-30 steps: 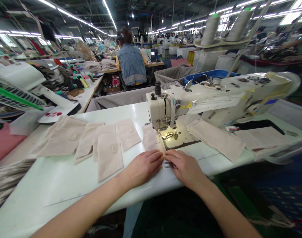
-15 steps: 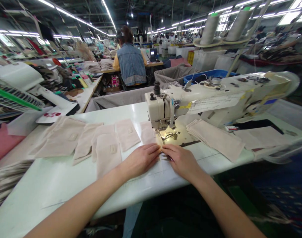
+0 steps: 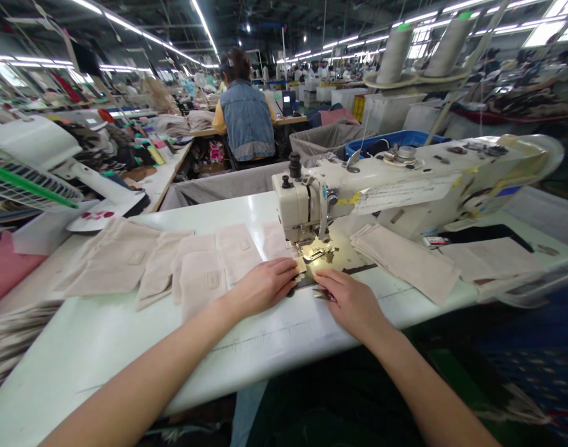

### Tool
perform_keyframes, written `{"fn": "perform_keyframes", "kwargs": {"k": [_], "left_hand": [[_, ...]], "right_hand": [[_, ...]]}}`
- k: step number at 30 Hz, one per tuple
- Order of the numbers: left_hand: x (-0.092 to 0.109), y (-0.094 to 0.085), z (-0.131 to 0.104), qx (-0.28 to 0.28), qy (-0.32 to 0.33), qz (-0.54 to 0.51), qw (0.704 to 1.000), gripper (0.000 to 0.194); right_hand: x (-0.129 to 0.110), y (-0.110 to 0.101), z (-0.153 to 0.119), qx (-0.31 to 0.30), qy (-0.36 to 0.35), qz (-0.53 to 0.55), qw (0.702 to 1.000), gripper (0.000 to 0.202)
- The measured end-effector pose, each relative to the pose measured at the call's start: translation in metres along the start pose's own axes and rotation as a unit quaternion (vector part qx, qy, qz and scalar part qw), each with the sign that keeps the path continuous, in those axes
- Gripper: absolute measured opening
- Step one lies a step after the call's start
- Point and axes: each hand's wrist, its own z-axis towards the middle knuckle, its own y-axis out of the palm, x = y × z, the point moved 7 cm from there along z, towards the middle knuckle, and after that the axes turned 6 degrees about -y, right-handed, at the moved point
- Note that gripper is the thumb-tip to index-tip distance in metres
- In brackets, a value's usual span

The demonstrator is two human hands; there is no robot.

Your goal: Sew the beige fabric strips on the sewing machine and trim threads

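A beige fabric piece (image 3: 275,241) lies at the needle end of the sewing machine (image 3: 306,205), its near edge by the metal presser foot (image 3: 317,253). My left hand (image 3: 267,282) rests on the near part of this piece, fingers together and closed on its edge; the fingertips partly hide the cloth. Just right of it, my right hand (image 3: 349,301) is closed around small thread snips (image 3: 321,294), whose blades point left out of the fingers. The right index finger reaches over the metal needle plate (image 3: 346,257), apart from the fabric.
Several beige pieces with small tabs (image 3: 204,279) lie to the left. A folded beige stack (image 3: 405,257) sits under the machine arm, with more fabric (image 3: 493,257) farther right. A white desk fan (image 3: 41,161) stands at left; thread cones (image 3: 395,56) rise behind. A co-worker (image 3: 246,118) sits ahead.
My hands have drawn apart: the left moved slightly left and up with the fabric edge, the right moved right off it. The snips' blades now show more plainly.
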Motion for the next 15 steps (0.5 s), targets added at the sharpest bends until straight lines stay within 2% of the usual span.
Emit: {"fn": "perform_keyframes", "kwargs": {"k": [5,10,12,15], "left_hand": [[-0.010,-0.001,0.003,0.001,-0.010,-0.001,1.000,0.032],[-0.017,-0.004,0.008,-0.006,-0.013,-0.011,1.000,0.034],[-0.021,-0.004,0.010,-0.008,-0.017,-0.012,1.000,0.034],[-0.026,-0.004,0.013,-0.010,-0.022,-0.011,1.000,0.035]], "right_hand": [[0.023,-0.031,-0.015,0.079,0.051,-0.028,0.995,0.037],[0.058,-0.071,-0.033,0.168,0.145,-0.073,0.972,0.026],[0.072,-0.085,-0.042,0.181,0.197,-0.122,0.956,0.026],[0.092,-0.098,-0.054,0.158,0.273,-0.192,0.929,0.031]]}}
